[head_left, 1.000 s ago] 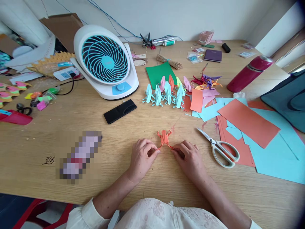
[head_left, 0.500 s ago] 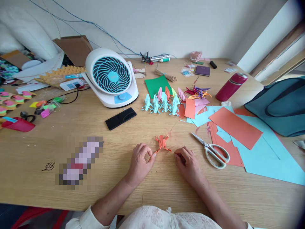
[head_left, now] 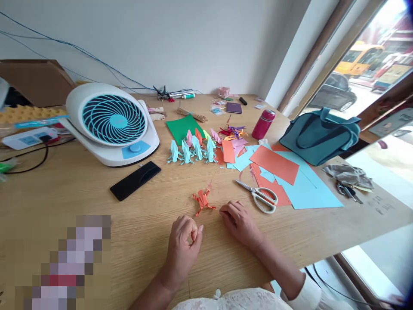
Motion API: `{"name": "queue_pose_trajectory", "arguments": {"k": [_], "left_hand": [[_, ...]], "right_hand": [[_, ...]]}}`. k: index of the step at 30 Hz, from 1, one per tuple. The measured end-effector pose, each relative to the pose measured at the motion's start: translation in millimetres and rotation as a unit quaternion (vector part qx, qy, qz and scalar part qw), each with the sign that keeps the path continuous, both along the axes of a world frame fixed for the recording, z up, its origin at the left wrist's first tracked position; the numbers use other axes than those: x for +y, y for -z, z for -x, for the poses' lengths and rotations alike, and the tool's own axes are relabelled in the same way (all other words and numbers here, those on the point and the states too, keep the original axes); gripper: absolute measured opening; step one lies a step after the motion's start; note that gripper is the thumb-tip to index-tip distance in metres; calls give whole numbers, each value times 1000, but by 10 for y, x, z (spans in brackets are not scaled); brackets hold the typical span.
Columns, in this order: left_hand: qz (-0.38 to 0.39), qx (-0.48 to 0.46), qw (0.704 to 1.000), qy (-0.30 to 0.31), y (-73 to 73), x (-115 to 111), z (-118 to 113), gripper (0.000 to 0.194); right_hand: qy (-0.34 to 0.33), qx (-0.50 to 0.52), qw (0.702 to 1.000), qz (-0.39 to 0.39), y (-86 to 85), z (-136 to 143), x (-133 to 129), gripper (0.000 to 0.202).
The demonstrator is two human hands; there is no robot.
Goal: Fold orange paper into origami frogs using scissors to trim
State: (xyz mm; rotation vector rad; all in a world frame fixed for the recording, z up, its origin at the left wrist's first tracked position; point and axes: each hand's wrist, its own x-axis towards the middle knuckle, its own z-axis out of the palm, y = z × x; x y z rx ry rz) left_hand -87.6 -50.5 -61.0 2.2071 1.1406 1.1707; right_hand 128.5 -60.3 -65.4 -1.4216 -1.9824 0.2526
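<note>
**Orange origami frog [head_left: 203,200] lying on the tabletop [head_left: 142,241], just ahead of two separated hands**

The hands are resting well apart from each other, and both are staying clear of the frog. The left hand [head_left: 183,241] is curling loosely, with a gap showing between thumb and forefinger. The right hand [head_left: 240,221] is bending its fingers downward; whether its fingertips are meeting the thumb cannot be told. The frog is lying ahead of the left hand and just beside the right fingertips, its legs spreading outward.

To the right of the right hand, white-handled scissors [head_left: 254,190] are lying near an orange paper rectangle [head_left: 275,163], which is overlapping light-blue paper [head_left: 316,196].

Farther out beyond the right hand, a teal handbag [head_left: 319,140] is standing, its fabric sides hiding its contents. Ahead of that hand, a magenta vacuum flask [head_left: 263,125] is standing with its lid on. Far ahead of both hands, a clear plastic packet [head_left: 217,110] is holding something light blue, and a small pink basket [head_left: 223,91] is sitting near the wall, its contents too small to make out.

Directly ahead of the frog, light-blue folded paper figures [head_left: 186,153] are standing in a row. Ahead and left of the left hand, a black smartphone [head_left: 135,181] is lying before a white fan [head_left: 72,103].
</note>
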Motion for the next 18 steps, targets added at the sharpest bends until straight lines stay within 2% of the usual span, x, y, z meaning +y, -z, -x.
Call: {"name": "queue_pose_trajectory", "arguments": {"k": [6,11,14,18], "left_hand": [[10,9,999,34,-10,-46,-15,34],[34,17,999,8,-2,22,27,30],[38,33,999,-12,-9,104,57,21],[78,54,994,-46,-70,224,46,9]], "right_hand": [[18,-4,1000,2,-21,-64,-95,16],[40,17,998,36,-68,-217,-191,16],[37,18,997,71,-119,-198,-57,14],[55,21,990,127,-176,-10,304,7]]}}
